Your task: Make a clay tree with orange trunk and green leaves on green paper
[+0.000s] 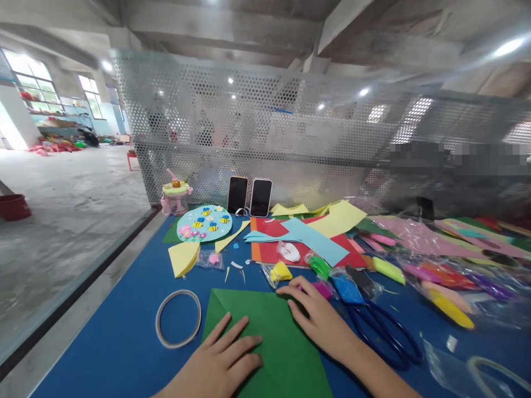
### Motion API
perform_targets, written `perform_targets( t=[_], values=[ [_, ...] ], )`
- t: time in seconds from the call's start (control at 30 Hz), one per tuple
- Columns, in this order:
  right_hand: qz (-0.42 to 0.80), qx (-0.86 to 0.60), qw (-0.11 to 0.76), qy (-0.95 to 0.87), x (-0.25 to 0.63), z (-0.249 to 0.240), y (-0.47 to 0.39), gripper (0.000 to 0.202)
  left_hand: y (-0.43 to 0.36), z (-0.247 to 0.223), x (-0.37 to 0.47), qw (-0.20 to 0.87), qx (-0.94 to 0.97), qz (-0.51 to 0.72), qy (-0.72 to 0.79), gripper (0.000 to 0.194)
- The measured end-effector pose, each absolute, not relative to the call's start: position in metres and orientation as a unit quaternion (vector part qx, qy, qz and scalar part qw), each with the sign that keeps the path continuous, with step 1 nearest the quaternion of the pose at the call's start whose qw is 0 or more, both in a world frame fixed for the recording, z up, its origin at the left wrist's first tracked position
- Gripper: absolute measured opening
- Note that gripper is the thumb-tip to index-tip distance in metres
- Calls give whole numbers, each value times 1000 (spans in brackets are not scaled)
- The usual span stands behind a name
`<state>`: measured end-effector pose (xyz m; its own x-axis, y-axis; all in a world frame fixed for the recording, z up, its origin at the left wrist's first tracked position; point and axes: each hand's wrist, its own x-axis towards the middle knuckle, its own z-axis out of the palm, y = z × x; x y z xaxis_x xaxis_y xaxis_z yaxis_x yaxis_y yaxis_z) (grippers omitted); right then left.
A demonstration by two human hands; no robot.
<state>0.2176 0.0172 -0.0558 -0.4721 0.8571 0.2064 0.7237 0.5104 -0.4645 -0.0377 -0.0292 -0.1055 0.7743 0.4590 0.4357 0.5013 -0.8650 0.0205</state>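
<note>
A green sheet of paper (282,342) with faint crease lines lies on the blue table in front of me. My left hand (222,356) rests flat on its lower left part, fingers spread. At the upper right edge of the sheet is my right hand (317,315), its fingers apart and the fingertips on or near the paper's corner. A tape ring (158,320) lies to the left of the sheet. Scissors with dark blue handles (409,342) lie right of my right forearm. Just beyond the sheet sits a bag of yellow clay (281,271).
A light blue oval with bees and flowers (203,224) lies at the back left, near a pink-and-clear cup (176,199). Two phones (261,198) lean against the perforated metal screen (265,132). Coloured paper (344,218) and several bagged clay pieces (452,276) cover the right side.
</note>
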Motion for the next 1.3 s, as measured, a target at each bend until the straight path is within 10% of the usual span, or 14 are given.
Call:
perform_targets(
  t=[0.63, 1.0, 1.3],
  values=[
    [552, -493, 517, -430, 188, -54, -7, 35, -39, -92, -40, -93, -879, -324, -336, 27],
    [621, -454, 449, -456, 171, -55, -4, 31, -8, -51, -20, -163, -852, -346, -358, 39],
    [663, -416, 518, -346, 182, -56, -5, 32, 22, -44, 18, -53, -873, -384, -297, 10]
  ],
)
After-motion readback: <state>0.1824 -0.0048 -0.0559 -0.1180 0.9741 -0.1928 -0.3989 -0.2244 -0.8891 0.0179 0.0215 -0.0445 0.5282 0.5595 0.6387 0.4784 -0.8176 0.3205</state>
